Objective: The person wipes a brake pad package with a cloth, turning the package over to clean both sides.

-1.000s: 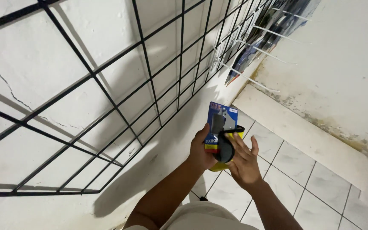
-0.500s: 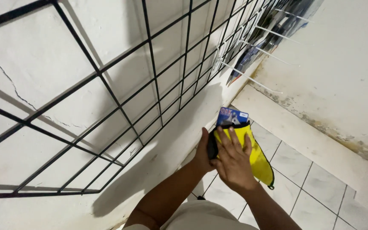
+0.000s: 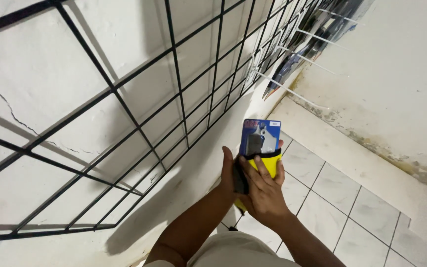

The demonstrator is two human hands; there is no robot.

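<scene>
Blue carded packet [image 3: 259, 137] half inside yellow pouch [image 3: 269, 165], both hands [image 3: 260, 190] clasped tight around them, beside black wire grid [image 3: 174, 89].

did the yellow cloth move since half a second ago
Yes. The yellow cloth hung down past the right hand toward the floor tiles; now it is gathered up against the blue package, little showing below.

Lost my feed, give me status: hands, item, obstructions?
Left hand and right hand both gripping blue carded pack in yellow pouch. Black wire grid alongside, not touching.
</scene>
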